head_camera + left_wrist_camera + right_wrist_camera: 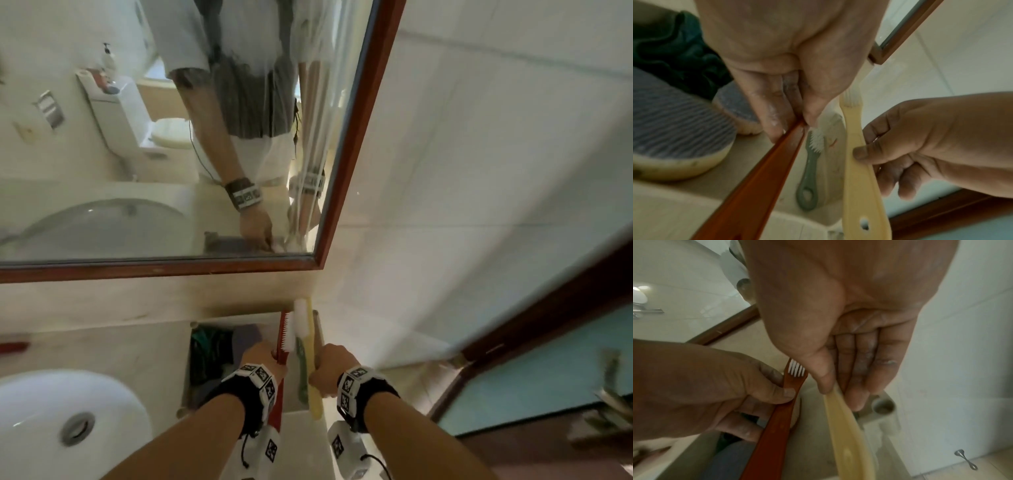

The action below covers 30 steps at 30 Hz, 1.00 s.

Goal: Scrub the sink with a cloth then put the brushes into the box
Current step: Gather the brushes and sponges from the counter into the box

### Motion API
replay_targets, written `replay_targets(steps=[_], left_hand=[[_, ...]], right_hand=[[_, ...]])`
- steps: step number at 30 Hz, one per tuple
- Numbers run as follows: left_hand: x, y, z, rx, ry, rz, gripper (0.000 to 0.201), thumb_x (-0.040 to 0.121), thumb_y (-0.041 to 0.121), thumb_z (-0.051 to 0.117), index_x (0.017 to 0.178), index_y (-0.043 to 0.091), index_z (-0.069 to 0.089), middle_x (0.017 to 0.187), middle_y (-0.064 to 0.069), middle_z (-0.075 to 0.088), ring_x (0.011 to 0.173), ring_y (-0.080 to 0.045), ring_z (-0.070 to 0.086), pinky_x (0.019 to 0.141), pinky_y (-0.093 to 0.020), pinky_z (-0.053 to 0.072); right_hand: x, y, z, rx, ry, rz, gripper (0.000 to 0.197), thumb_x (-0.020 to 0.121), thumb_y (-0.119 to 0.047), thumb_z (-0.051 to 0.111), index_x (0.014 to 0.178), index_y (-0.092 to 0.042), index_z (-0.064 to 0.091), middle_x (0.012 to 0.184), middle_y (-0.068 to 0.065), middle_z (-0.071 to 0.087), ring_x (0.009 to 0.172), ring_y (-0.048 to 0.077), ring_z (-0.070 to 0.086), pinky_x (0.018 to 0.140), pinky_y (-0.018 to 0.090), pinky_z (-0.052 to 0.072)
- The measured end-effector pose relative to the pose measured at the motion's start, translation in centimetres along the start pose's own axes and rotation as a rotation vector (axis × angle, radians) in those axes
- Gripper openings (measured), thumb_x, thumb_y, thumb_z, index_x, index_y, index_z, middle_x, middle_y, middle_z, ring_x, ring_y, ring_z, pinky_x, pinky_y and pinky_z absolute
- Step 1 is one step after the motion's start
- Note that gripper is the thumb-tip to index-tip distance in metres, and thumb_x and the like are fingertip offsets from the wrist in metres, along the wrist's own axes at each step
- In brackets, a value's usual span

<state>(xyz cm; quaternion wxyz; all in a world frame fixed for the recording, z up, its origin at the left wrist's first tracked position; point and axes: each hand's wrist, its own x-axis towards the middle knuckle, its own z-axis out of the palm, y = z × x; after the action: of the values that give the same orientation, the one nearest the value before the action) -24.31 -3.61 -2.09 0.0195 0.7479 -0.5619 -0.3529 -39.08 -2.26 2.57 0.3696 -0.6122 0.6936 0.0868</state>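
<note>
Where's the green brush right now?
In the left wrist view, the green brush lies inside the box, between the red brush and the yellow brush.

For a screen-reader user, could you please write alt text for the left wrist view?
The left hand pinches a red brush by its handle while the right hand holds a yellow brush, both above an open box. A green brush already lies inside, beside grey-topped scrub pads.

Box right of sink; mirror behind; brushes over box.
</note>
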Motion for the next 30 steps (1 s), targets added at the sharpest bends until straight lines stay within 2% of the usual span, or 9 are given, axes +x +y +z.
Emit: replay_targets(steps=[2,5,8,15,19,23,26,28,30], left_hand=[[0.4,-0.4,0.9,0.032,-0.052,-0.017,0.022,0.083,0.033,0.063,0.069,0.019,0.053,0.065,0.005,0.05,0.07,-0.017,0.058,0.072,-0.028,0.051],[1.0,-0.9,2.0,0.06,-0.097,-0.032,0.016,0.084,0.032,0.066,0.08,0.018,0.057,0.088,0.001,0.059,0.1,-0.022,0.064,0.074,-0.022,0.046],[1.4,-1.1,2.9,0.058,-0.127,-0.038,0.014,0.086,0.029,0.065,0.094,0.017,0.064,0.109,-0.006,0.066,0.106,-0.022,0.063,0.081,-0.024,0.047],[1.5,-0.7,4.1,-0.069,-0.077,-0.056,0.024,0.092,0.034,0.054,0.088,0.014,0.067,0.094,-0.003,0.067,0.091,-0.022,0.063,0.083,-0.027,0.052],[1.9,-0.6,4.0,-0.115,-0.09,-0.054,0.02,0.089,0.03,0.059,0.094,0.012,0.067,0.098,-0.005,0.067,0.098,-0.024,0.065,0.084,-0.028,0.052],[2.8,-1.4,4.9,-0.165,-0.086,-0.036,0.023,0.08,0.036,0.065,0.084,0.014,0.069,0.083,-0.002,0.068,0.082,-0.022,0.066,0.074,-0.028,0.053],[3.0,-1.7,5.5,-0.143,-0.085,-0.019,0.026,0.082,0.037,0.063,0.071,0.014,0.067,0.068,0.001,0.063,0.069,-0.018,0.062,0.064,-0.025,0.049],[2.9,-1.4,5.5,-0.113,-0.077,0.001,0.025,0.085,0.034,0.061,0.07,0.015,0.062,0.065,0.003,0.058,0.071,-0.019,0.062,0.062,-0.024,0.045],[2.8,-0.9,5.3,-0.084,-0.075,0.023,0.024,0.09,0.034,0.058,0.078,0.013,0.062,0.075,-0.001,0.061,0.083,-0.023,0.066,0.066,-0.025,0.046]], right_hand=[[0.4,0.6,0.8,0.021,-0.038,0.022,0.004,0.08,-0.016,0.059,0.076,-0.015,0.061,0.076,0.003,0.069,0.067,0.019,0.07,0.066,0.032,0.062],[1.0,0.8,1.5,0.067,-0.073,0.071,0.006,0.084,-0.012,0.062,0.078,-0.011,0.063,0.075,0.006,0.072,0.065,0.019,0.072,0.061,0.03,0.061],[1.6,0.7,2.2,0.039,-0.099,0.094,0.006,0.082,-0.013,0.066,0.083,-0.008,0.066,0.077,0.008,0.073,0.068,0.021,0.074,0.065,0.034,0.062],[3.1,0.2,2.8,-0.096,-0.032,0.065,0.02,0.079,-0.031,0.06,0.089,-0.013,0.064,0.085,0.005,0.071,0.075,0.023,0.071,0.072,0.037,0.061],[4.3,0.4,2.8,-0.154,0.066,0.076,0.021,0.085,-0.037,0.059,0.092,-0.017,0.062,0.091,0.002,0.068,0.077,0.022,0.066,0.073,0.033,0.058],[5.2,0.5,3.3,-0.189,0.088,0.072,0.018,0.084,-0.033,0.058,0.092,-0.018,0.063,0.089,0.002,0.068,0.078,0.022,0.068,0.073,0.036,0.059],[5.6,0.8,3.6,-0.221,0.105,0.057,0.013,0.084,-0.027,0.057,0.091,-0.017,0.063,0.089,0.002,0.068,0.079,0.022,0.068,0.074,0.037,0.059],[5.8,0.9,3.6,-0.211,0.107,0.048,0.015,0.085,-0.026,0.056,0.094,-0.016,0.063,0.092,0.004,0.068,0.082,0.024,0.068,0.075,0.037,0.059],[5.8,1.0,3.5,-0.192,0.097,0.049,0.022,0.086,-0.032,0.056,0.098,-0.014,0.063,0.094,0.005,0.068,0.084,0.025,0.068,0.076,0.036,0.058]])
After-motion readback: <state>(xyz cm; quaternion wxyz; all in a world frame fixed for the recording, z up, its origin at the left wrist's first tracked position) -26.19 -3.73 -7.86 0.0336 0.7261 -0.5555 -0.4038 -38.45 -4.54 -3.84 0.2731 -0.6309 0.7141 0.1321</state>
